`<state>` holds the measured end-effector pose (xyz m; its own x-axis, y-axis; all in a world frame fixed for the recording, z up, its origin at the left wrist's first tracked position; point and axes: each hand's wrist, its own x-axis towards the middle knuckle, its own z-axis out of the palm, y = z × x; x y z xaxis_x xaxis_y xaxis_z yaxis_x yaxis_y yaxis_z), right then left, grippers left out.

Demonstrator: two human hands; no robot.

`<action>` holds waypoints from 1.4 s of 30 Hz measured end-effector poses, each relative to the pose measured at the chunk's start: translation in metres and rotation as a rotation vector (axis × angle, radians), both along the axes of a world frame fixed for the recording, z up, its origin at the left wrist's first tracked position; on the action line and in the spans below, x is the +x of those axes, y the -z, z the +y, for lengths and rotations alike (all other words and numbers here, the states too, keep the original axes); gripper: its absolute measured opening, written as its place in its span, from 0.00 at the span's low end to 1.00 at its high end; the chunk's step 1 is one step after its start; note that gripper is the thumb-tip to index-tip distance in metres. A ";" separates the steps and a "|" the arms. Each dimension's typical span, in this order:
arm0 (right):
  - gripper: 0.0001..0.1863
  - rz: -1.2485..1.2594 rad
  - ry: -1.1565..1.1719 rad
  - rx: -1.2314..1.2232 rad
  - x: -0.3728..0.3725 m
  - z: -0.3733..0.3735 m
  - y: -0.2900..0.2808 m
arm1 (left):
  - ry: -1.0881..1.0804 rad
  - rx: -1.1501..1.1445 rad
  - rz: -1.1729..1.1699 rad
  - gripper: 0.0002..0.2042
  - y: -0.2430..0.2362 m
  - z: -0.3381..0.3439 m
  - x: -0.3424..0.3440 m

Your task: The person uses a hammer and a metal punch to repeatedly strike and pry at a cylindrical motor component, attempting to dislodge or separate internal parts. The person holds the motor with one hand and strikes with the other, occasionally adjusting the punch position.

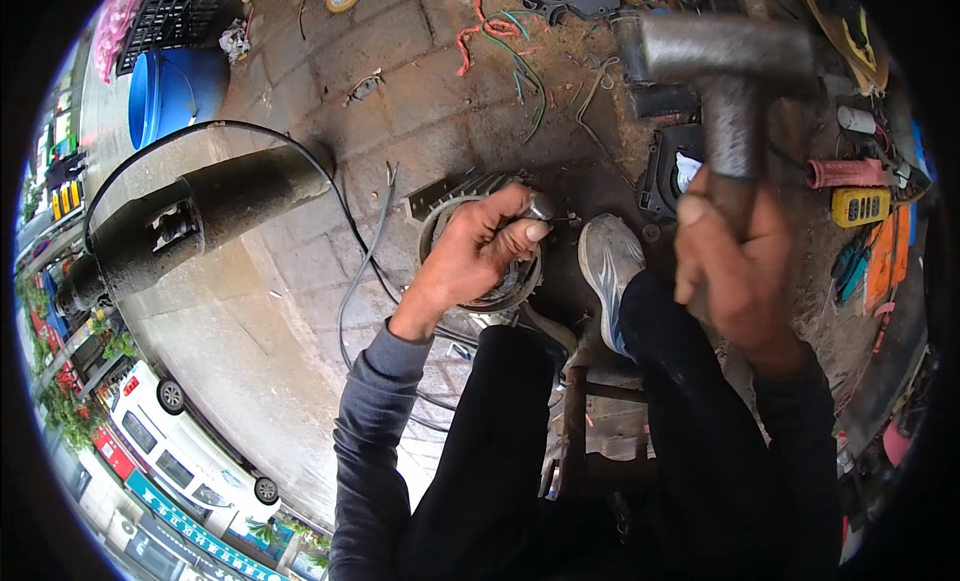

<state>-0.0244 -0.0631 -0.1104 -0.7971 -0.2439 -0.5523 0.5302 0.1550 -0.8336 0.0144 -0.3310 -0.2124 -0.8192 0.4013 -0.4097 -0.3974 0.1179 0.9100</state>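
Note:
My right hand (738, 261) is closed round the handle of a steel hammer (735, 111), raised at the right and slightly blurred. With my left hand (470, 246) I grip a short metal punch or chisel (540, 209); its rounded shiny end shows above my thumb and forefinger. Beneath that hand lies a round, finned motor housing (428, 198) on the ground between my feet. My wrist and fingers cover much of its inside, and the punch's lower end is hidden. The hammer head is apart from the punch, up and to the right of it.
My shoe (611, 271) stands just right of the housing. Black and grey cables (372, 243) loop at its left, near a long dark metal tube (250, 196). A blue bucket (178, 93) stands far left. Cut wires (530, 81) and scattered tools lie ahead and right.

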 end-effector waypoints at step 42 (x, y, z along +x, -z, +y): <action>0.13 -0.519 -0.353 0.035 0.061 0.003 0.129 | -0.597 -0.748 -0.061 0.11 0.002 -0.104 0.104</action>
<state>0.0367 -0.0599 -0.2395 -0.2976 -0.4185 -0.8581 0.7762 0.4172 -0.4726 0.1187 -0.4350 -0.2144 -0.7727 -0.4583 -0.4393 -0.6242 0.4224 0.6573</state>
